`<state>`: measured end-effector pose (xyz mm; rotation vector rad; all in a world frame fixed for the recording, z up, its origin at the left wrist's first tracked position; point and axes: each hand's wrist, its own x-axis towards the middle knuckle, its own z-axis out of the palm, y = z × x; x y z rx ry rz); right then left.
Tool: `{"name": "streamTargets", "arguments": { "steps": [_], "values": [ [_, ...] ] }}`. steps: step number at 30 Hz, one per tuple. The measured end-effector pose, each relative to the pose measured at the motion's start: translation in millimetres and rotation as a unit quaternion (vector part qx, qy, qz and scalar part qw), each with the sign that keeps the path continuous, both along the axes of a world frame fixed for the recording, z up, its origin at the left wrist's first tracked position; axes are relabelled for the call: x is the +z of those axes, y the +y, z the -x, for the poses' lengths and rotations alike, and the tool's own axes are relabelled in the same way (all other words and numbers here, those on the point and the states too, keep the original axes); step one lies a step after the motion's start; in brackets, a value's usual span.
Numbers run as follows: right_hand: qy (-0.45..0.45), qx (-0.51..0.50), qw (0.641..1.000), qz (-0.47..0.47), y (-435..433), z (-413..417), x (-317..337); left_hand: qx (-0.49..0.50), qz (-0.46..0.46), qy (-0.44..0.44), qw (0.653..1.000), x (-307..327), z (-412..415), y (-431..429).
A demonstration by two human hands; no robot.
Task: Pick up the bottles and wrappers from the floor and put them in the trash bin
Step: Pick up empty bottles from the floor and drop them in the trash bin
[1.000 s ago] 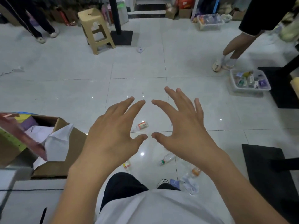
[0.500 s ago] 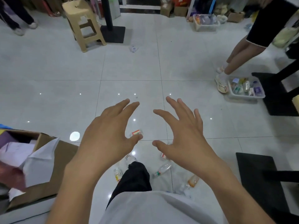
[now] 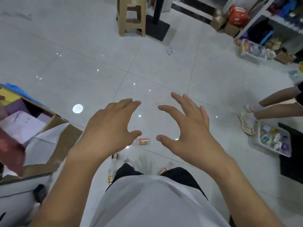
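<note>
My left hand (image 3: 109, 125) and my right hand (image 3: 188, 130) hover side by side over the white tiled floor, fingers spread, both holding nothing. Between the two thumbs a small clear bottle with a red label (image 3: 144, 141) lies on the floor. Another small bottle with a yellow label (image 3: 111, 174) lies near my left leg. A dark small item (image 3: 115, 156) lies just above it. A red scrap (image 3: 163, 170) shows by my right knee. A crumpled wrapper (image 3: 170, 51) lies far off. An open cardboard box (image 3: 65, 133) holding paper sits at my left.
A tan plastic stool (image 3: 131, 15) and a black pole base (image 3: 157, 27) stand far ahead. Another person's legs and shoes (image 3: 246, 123) are at the right beside a clear tray of small bottles (image 3: 273, 140). Shelves and a second bin (image 3: 250, 51) fill the upper right. A black mat (image 3: 293, 154) lies right.
The view has swung and tilted, so the floor and box slid rightward and nearer. Both hands stayed open and spread, now lower in front of me with the red-labelled bottle between the thumbs.
</note>
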<state>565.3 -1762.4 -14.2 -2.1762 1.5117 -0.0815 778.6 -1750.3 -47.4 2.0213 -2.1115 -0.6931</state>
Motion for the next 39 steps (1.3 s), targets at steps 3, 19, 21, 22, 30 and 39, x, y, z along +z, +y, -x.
{"name": "streamTargets", "arguments": {
  "steps": [3, 19, 21, 22, 30, 39],
  "values": [
    [-0.001, 0.037, 0.999, -0.008, -12.0, -15.3, -8.7, 0.042, 0.002, -0.003, 0.999, -7.5, -16.6, 0.0],
    [0.038, 0.307, 0.95, -0.04, -135.2, -55.2, -54.1, 0.361, -0.067, 0.047, 0.929, -49.4, 7.8, 17.3],
    [0.046, 0.353, 0.933, -0.055, -158.4, -51.9, -71.8, 0.422, -0.079, 0.067, 0.901, -64.4, 27.9, 11.4],
    [0.05, 0.374, 0.924, -0.063, -170.6, -46.9, -82.6, 0.451, -0.087, 0.089, 0.884, -74.2, 40.5, 6.7],
    [0.075, 0.405, 0.903, -0.124, -249.4, -10.3, -257.5, 0.53, -0.155, 0.164, 0.817, -238.2, 97.1, -60.6],
    [0.057, 0.377, 0.907, -0.178, -241.9, -26.6, -592.8, 0.412, -0.216, 0.019, 0.885, -519.0, 68.9, -98.7]
  ]
}}
